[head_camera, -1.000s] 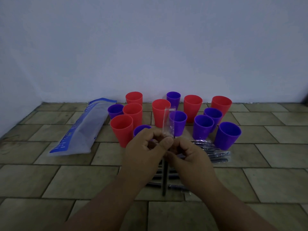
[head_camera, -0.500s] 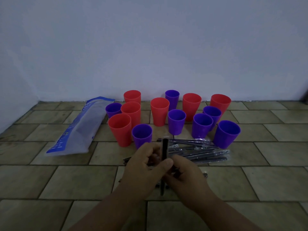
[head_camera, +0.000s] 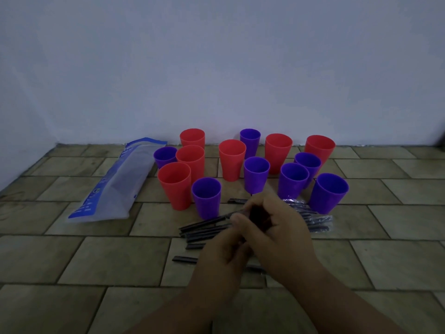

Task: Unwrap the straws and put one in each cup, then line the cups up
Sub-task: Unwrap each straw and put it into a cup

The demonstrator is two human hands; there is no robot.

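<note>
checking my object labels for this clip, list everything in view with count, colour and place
red cups: 6, red, upright near the wall
purple cups: 7, purple, upright among and in front of the red ones
straws: count unclear, dark, piled before the cups; some at right wrapped
plastic bag: 1, clear and blue, left of the cups
floor: tan tiles
wall: pale, behind
held straw: 1, dark, over the pile
left hand: fingers pinch the held straw
right hand: fingers curled round it

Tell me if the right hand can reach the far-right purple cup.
Probably yes. The purple cup stands at the cluster's front edge, just beyond the right hand; only wrapped straws lie flat between. It grips a straw.
</note>
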